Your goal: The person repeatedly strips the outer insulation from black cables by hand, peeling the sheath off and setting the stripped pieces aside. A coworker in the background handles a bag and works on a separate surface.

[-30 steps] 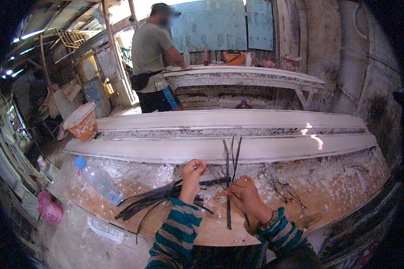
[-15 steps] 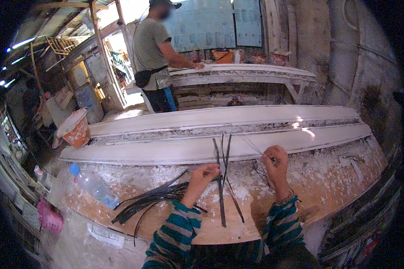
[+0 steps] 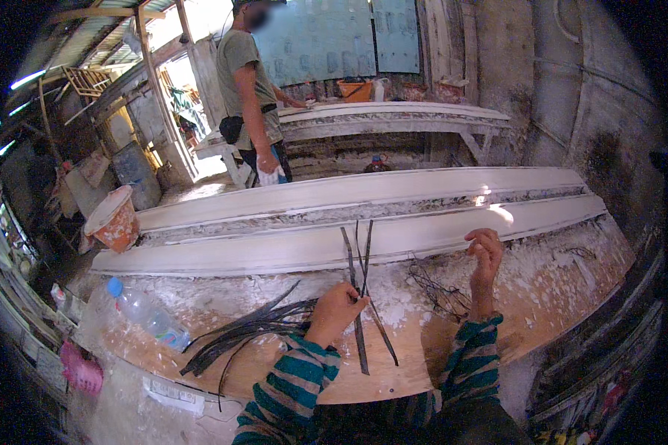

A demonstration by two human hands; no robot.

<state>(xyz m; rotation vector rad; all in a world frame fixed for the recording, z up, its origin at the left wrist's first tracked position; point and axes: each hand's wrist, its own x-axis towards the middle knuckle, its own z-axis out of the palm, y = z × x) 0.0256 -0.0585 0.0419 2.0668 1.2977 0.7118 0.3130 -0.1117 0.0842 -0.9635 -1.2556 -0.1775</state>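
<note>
My left hand (image 3: 337, 315) pinches a few narrow black strips (image 3: 359, 341) where they cross, above the wooden board (image 3: 401, 382). The strips' ends fan out above and below the fingers. To the left of that hand lies a bundle of long black strips (image 3: 237, 341), partly hidden behind my wrist. My right hand (image 3: 485, 256) is raised over the near white moulding, its fingers bent and drawn together. Whatever it grips, if anything, is too thin to make out. A tangle of thin dark wire (image 3: 436, 289) rests on the board between the two hands.
Two long white mouldings (image 3: 304, 248) span the board's far side. An orange bucket (image 3: 116, 222) stands at their left end. A plastic bottle (image 3: 148, 315) lies left of the strips; a pink container (image 3: 82, 367) sits lower left. Beyond, a person (image 3: 249, 96) stands beside another bench (image 3: 393, 115).
My right hand has moved right and slightly up, away from the strips. My left hand still holds them, a little lower. The person behind has lowered one arm and turned. The view has shifted slightly.
</note>
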